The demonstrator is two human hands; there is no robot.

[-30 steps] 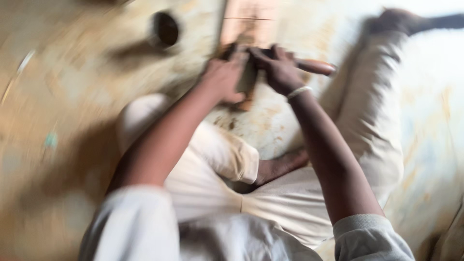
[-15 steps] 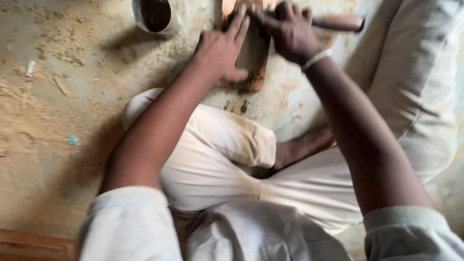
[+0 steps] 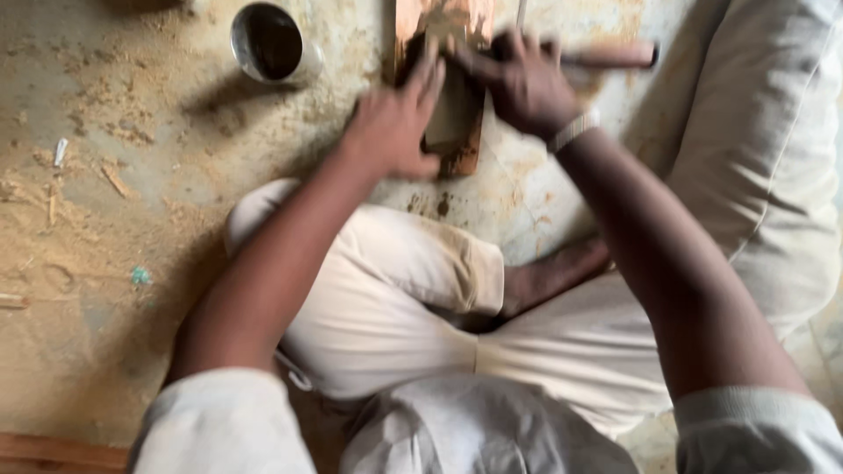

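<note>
- The left hand point(image 3: 391, 127) presses flat, fingers spread, on a dark block point(image 3: 455, 114) at top centre of the frame.
- The block lies on a wooden board point(image 3: 439, 22) on the dusty floor point(image 3: 105, 219).
- The right hand point(image 3: 522, 83) has its grip wrapped around a wooden-handled tool point(image 3: 615, 57).
- A metal cup point(image 3: 268, 42) stands upper left.

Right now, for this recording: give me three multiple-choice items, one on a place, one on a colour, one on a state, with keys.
1. Where is the cup?
A. upper left, on the floor
B. on the lap
C. in the right hand

2. What colour are the trousers?
A. black
B. cream
C. red

3. What is the right hand doing?
A. lying open on the knee
B. gripping a wooden handle
C. holding the cup

A: it stands apart on the dusty floor. B: pale cloth throughout. B: its fingers close round the handle.
</note>
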